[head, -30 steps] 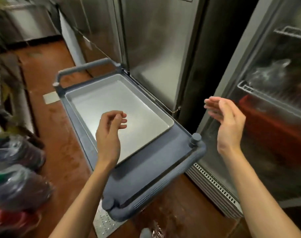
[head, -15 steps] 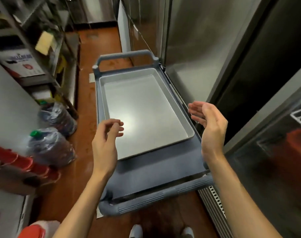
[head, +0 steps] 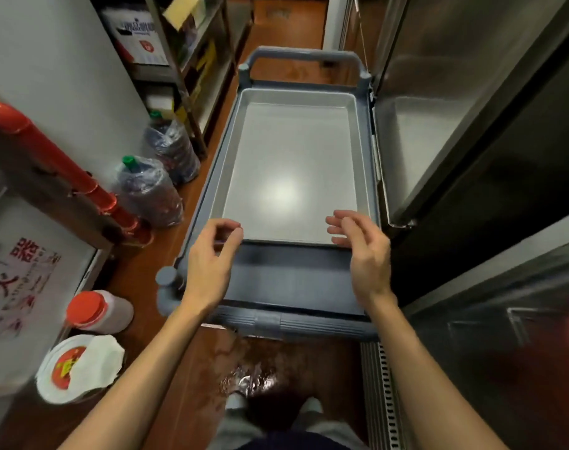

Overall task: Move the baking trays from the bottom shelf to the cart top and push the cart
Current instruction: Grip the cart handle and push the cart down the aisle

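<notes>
A silver baking tray (head: 292, 170) lies flat on the top of a grey plastic cart (head: 289, 280), filling most of it toward the far handle (head: 304, 56). The near handle (head: 296, 326) runs across just below my wrists. My left hand (head: 211, 264) hovers over the tray's near left corner, fingers curled and apart, holding nothing. My right hand (head: 362, 251) hovers over the near right corner, fingers spread, also holding nothing. The cart's lower shelves are hidden under its top.
Steel fridge doors (head: 455, 108) line the right side close to the cart. On the left floor stand bagged bottles (head: 148, 190), a red-capped jar (head: 94, 311), a lidded tub (head: 78, 368), a red pipe (head: 59, 160) and metal shelving (head: 185, 60). My feet (head: 270, 407) stand behind the cart.
My view has swung left to face straight down the cart. Both hands have come closer together and lower, over the tray's near corners.
</notes>
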`<act>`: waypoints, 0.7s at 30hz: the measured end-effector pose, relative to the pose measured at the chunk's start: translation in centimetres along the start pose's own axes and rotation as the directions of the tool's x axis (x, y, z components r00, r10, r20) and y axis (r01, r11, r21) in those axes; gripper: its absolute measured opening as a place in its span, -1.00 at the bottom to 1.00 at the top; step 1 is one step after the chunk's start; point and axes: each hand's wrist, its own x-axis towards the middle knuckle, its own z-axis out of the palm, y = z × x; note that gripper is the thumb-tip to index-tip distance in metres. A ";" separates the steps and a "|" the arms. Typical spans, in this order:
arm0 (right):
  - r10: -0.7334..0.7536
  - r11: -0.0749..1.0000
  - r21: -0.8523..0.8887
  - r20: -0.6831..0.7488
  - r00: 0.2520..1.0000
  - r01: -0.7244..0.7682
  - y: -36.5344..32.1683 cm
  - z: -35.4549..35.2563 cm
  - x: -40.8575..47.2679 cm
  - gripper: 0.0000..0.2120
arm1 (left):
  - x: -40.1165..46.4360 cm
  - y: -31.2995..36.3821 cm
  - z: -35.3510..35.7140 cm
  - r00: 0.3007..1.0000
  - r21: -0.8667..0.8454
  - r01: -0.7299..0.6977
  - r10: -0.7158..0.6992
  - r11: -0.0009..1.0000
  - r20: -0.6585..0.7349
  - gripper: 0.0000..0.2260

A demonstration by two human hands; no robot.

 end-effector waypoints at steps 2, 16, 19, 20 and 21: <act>0.037 0.965 -0.264 0.143 0.989 0.002 2.3 -0.2 -1.3 -0.86 | -1.4 -2.2 0.0 0.986 0.161 -0.008 -0.018 0.987 0.163 -0.69; 0.271 0.210 -0.848 0.529 0.804 0.487 7.8 -0.4 -7.2 -0.31 | -3.7 -7.9 -1.7 0.647 0.605 -0.644 -0.088 0.469 0.757 -0.45; 0.221 0.207 -0.841 0.537 0.814 0.499 8.2 -0.2 -6.9 -0.30 | -3.1 -8.0 -1.6 0.618 0.578 -0.669 -0.081 0.467 0.782 -0.44; 0.210 0.208 -0.842 0.535 0.819 0.497 8.3 -0.1 -6.6 -0.30 | -2.8 -8.0 -1.7 0.616 0.578 -0.670 -0.085 0.467 0.783 -0.44; 0.200 0.208 -0.844 0.532 0.823 0.495 8.3 0.0 -6.2 -0.31 | -2.4 -8.1 -1.7 0.619 0.582 -0.669 -0.087 0.463 0.781 -0.44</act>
